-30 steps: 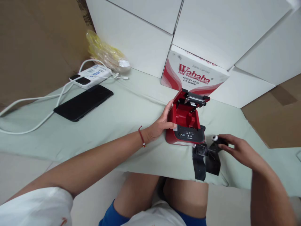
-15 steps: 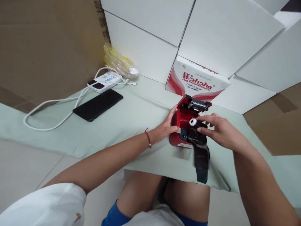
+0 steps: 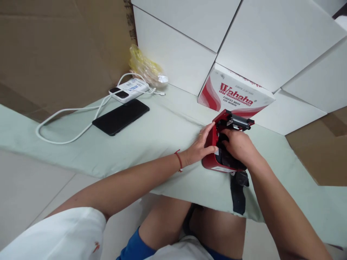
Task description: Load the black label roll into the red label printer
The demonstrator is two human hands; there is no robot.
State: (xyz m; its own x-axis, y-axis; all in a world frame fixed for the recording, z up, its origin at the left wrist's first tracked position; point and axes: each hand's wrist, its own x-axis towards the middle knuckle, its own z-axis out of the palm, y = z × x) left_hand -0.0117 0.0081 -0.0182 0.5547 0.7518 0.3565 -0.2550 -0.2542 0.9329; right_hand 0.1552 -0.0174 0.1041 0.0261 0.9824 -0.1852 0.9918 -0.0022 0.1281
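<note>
A small red printer (image 3: 208, 161) stands on the cloth-covered table with its lid (image 3: 238, 121) raised. My left hand (image 3: 197, 147) grips its left side, thumb on the near rim and fingers along the wall. Inside the compartment, my right hand (image 3: 240, 144) has its fingers closed on a black roll (image 3: 225, 158). The roll's white core, and most of the fingertips, are hidden. From the roll a loose black strip (image 3: 238, 196) hangs over the printer's front and down to the table's edge.
To the left lie a black phone (image 3: 120, 116), a white power bank (image 3: 129, 90) with a white cable (image 3: 67, 109), and a yellowish plastic bag (image 3: 148, 68). A Wahaha carton (image 3: 235, 92) stands behind the printer. Brown cardboard (image 3: 322, 148) borders the right side.
My right hand has moved the black roll left and down into the printer's compartment, so its white core no longer shows. My left hand keeps its grip. The view has shifted slightly.
</note>
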